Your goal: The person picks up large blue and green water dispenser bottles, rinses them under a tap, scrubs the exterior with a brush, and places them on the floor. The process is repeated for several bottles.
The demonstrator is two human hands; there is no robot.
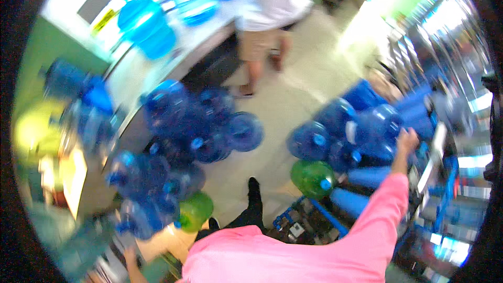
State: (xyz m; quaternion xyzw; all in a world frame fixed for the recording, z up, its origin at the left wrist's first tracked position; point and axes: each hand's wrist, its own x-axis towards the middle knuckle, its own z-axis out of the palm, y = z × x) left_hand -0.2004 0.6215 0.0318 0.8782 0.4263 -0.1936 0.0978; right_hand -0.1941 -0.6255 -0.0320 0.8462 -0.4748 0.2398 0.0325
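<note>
The picture is motion-blurred. My right arm, in a pink sleeve, stretches up and to the right. My right hand (pixel 407 139) is against a cluster of big blue water jugs (pixel 377 126), and the blur hides whether it grips one. My left hand (pixel 129 256) shows only partly at the lower left edge, beside a brown cardboard sheet (pixel 162 241). Its fingers cannot be made out. A green jug (pixel 313 178) stands just left of my right forearm.
A second group of blue jugs (pixel 194 126) and another green jug (pixel 195 210) stand on the floor at left. Another person in a white shirt and beige shorts (pixel 267 15) stands at the top by a counter with more blue jugs (pixel 146 26). Blue metal racks (pixel 445 199) are at right.
</note>
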